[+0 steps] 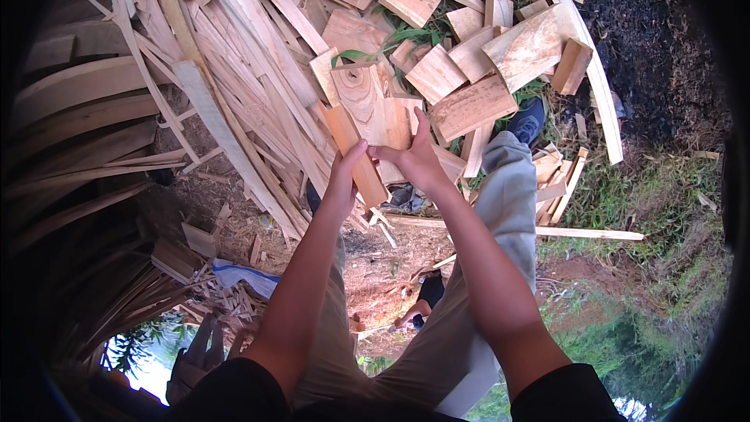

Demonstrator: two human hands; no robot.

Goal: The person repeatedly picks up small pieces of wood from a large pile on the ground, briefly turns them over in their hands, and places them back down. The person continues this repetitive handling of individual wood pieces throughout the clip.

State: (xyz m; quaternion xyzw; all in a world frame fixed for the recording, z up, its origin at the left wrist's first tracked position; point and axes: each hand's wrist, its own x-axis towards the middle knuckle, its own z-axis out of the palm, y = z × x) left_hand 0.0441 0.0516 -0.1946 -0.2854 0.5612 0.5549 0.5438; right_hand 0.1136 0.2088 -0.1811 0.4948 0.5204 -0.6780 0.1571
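My left hand is closed around an orange-brown wooden block, its thumb lying over the edge. The block is tilted, one end toward me. Beside it, my right hand grips another short wooden block, with the thumb across the near end and the index finger up along the right side. The two thumbs nearly meet, and the fingers beneath the blocks are hidden. Just beyond the hands lies a board with a ringed knot.
Loose cut blocks are heaped ahead and to the right. Long thin strips pile up on the left. A long curved slat borders the heap, with dark soil beyond. A blue-and-white sack lies at lower left.
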